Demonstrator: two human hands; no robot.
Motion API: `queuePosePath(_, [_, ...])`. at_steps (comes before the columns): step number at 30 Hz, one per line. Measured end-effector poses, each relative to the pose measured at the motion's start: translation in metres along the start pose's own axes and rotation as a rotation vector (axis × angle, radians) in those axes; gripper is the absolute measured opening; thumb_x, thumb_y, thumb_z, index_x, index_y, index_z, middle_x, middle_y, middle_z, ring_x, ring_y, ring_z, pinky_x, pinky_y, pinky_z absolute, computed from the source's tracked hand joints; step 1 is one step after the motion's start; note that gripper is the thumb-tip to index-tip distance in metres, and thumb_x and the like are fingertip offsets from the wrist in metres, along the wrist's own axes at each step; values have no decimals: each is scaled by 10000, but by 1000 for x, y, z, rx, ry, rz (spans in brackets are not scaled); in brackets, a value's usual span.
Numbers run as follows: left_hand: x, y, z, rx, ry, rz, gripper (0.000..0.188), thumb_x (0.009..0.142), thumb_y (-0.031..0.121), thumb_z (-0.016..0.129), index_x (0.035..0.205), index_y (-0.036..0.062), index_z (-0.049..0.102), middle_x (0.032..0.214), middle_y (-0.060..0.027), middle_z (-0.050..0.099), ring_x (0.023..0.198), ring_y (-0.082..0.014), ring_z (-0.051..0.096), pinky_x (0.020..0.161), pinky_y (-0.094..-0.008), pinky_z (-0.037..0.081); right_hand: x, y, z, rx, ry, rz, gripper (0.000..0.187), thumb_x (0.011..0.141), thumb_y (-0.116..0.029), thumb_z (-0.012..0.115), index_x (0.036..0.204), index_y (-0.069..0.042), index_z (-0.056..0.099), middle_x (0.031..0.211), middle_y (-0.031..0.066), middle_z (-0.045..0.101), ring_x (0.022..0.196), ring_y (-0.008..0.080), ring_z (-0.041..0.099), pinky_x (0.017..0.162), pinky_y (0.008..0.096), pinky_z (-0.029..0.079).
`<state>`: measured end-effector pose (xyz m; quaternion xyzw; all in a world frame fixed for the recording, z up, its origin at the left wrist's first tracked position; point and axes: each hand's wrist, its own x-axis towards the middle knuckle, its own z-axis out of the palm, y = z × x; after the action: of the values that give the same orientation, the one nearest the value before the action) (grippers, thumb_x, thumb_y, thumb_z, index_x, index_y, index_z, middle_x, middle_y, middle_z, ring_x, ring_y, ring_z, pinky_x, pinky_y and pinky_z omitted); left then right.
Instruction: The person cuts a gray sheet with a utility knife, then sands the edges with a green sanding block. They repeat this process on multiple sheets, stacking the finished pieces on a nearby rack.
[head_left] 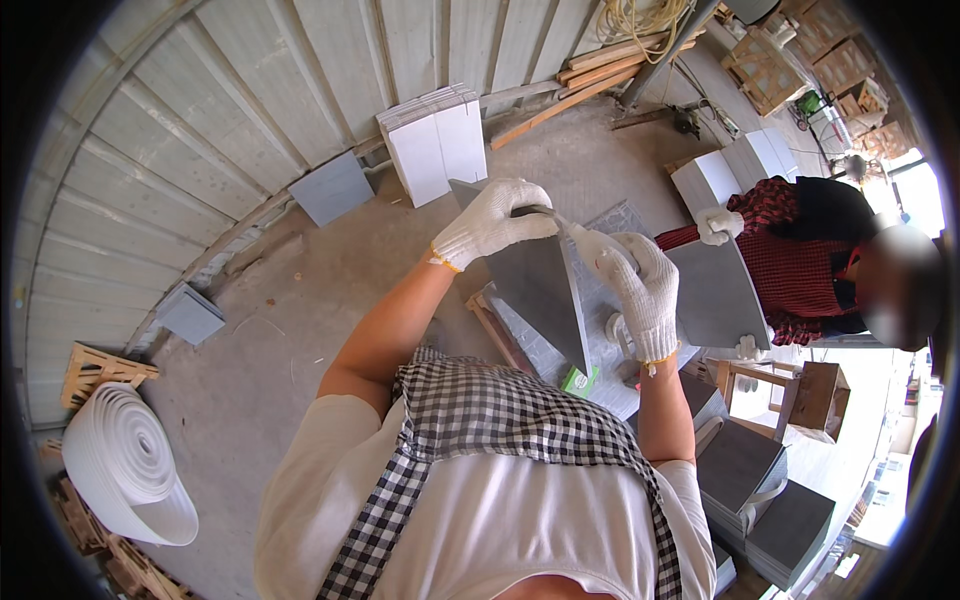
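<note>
My left hand (pixel 497 222), in a white knit glove, is closed on the upper edge of a grey tile (pixel 535 290). The tile is tilted on edge above a work table with a grey, marbled-looking top (pixel 622 222). My right hand (pixel 645 290), gloved too, is wrapped round a white squeeze bottle (pixel 592 246). The bottle's narrow tip points at the tile's edge beside my left fingers; whether it touches cannot be made out. Below the tile lies a small green-and-white box (pixel 579 381). A white roll-like item (pixel 617 330) is partly hidden by my right wrist.
Across the table at right, a person in a red-and-black checked shirt (pixel 800 250) holds another grey tile (pixel 715 290). Stacked dark tiles (pixel 740 465) stand at lower right. White boxes (pixel 435 140) lean along the wall; a white foam roll (pixel 130 450) stands at left.
</note>
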<state>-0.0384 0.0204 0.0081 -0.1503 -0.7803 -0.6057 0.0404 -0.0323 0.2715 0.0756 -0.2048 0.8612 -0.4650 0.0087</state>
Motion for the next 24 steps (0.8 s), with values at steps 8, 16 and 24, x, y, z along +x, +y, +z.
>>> queuePosePath(8, [0, -3, 0, 4, 2, 25, 249, 806, 238, 748, 925, 25, 696, 859, -61, 654, 875, -176, 608, 824, -322, 479, 1, -3, 0, -14, -4, 11, 307, 863, -234, 723, 1064, -2, 726, 924, 158, 707, 825, 261, 683, 790, 354, 535])
queuePosePath(16, [0, -3, 0, -1, -18, 26, 290, 815, 288, 771, 923, 29, 697, 851, -50, 649, 858, -172, 603, 816, -321, 478, -1, -9, 0, -6, 1, 22, 306, 865, -236, 719, 1059, 0, 728, 921, 160, 704, 818, 260, 678, 784, 347, 532])
queuePosePath(24, [-2, -5, 1, 15, 4, 22, 277, 807, 255, 775, 954, 33, 700, 869, -49, 660, 876, -174, 613, 842, -326, 488, -6, -4, 0, 109, 58, 54, 340, 894, -262, 701, 1059, 35, 719, 914, 125, 709, 837, 194, 661, 790, 327, 524])
